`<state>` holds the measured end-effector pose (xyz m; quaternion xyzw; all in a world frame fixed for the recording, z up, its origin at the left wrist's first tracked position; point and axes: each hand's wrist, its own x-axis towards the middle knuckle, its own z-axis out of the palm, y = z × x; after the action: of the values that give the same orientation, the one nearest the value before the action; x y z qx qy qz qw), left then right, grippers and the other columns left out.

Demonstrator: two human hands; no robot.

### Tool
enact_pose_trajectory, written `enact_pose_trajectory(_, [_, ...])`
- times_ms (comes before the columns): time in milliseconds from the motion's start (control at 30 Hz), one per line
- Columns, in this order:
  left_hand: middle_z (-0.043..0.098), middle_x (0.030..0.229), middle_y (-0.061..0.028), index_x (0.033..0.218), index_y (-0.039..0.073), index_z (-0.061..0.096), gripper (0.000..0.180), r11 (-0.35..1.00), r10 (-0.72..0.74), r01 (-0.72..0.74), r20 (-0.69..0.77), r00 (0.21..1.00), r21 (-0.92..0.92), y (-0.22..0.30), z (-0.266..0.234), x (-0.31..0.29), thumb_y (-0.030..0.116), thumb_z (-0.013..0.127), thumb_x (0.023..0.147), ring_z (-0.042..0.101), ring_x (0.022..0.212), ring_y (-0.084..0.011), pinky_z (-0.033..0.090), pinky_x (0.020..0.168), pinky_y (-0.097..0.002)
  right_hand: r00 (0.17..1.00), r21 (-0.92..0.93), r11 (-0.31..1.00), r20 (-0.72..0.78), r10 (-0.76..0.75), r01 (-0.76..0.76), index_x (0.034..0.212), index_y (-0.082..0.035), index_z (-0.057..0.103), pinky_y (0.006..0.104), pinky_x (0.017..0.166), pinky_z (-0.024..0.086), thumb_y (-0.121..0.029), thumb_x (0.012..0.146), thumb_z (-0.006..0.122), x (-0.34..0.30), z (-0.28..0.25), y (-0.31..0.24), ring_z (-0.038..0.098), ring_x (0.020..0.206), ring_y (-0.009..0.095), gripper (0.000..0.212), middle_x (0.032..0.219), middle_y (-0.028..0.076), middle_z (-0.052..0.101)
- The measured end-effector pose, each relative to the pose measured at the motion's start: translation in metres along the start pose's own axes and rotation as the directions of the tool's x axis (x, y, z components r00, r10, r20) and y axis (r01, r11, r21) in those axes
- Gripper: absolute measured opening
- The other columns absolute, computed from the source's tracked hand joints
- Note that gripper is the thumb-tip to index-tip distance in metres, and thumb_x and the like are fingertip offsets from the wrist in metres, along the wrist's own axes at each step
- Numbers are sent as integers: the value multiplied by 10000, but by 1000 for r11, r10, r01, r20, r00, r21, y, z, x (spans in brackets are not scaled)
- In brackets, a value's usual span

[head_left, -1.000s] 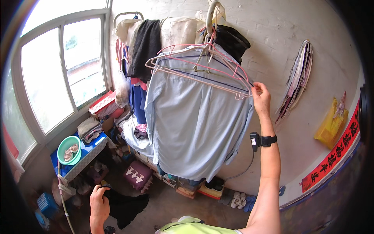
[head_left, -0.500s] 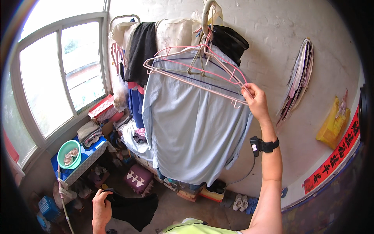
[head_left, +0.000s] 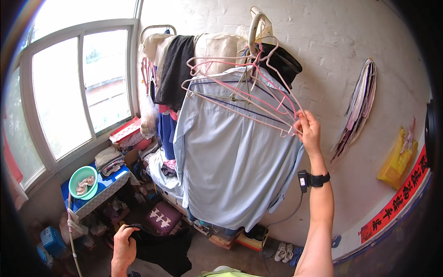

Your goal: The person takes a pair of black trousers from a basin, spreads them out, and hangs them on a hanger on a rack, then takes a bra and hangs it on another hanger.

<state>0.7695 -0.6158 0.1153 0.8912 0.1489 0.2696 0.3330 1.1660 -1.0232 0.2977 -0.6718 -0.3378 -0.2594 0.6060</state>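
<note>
My right hand point(head_left: 308, 131) is closed on the right-hand corner of a pale pink clothes hanger point(head_left: 287, 87), level with the upper part of a hanging light blue shirt point(head_left: 235, 166). Other hangers overlap it in front of the shirt, among them a brighter pink hanger point(head_left: 272, 102); which of them my fingers also touch is hard to make out. Low on the left, my left hand point(head_left: 123, 244) pinches the edge of a black cloth garment point(head_left: 166, 251) that droops toward the floor. The garment's kind cannot be told.
A curved metal rack end point(head_left: 253, 34) holds the hangers, with a dark cloth point(head_left: 176, 69) draped beside it. Left, a green basin point(head_left: 83, 182) stands on a small blue table point(head_left: 108, 187) by the window. Shoes point(head_left: 284, 252) stand along the wall, below a hanging strip bundle point(head_left: 357, 106).
The pale pink hanger in my right hand has shifted and spread apart from the others, its hook now showing higher. The scene sits slightly lower in view. My left hand still holds the black garment.
</note>
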Motion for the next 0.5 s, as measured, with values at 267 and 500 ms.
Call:
enact_pose_trajectory(267, [579,916,-184,945,-30,645,359,998,46,-45,-11,999,46,-1,1,5,-131,460,655,583,868,-376,474,778,-372,999,39,998,-10,48,-48,1022,-64,591,170,365,252,-254,1008,488,-55,-27,11,379,409,17,217,568,0,527])
enact_pose_trajectory(500, [578,938,-184,958,-30,646,366,995,87,-89,41,995,48,4,8,18,-134,458,663,584,882,-376,474,783,-376,997,22,998,-31,66,-65,1052,-50,597,170,368,253,-254,1008,489,-50,-42,4,373,410,19,235,574,-1,522])
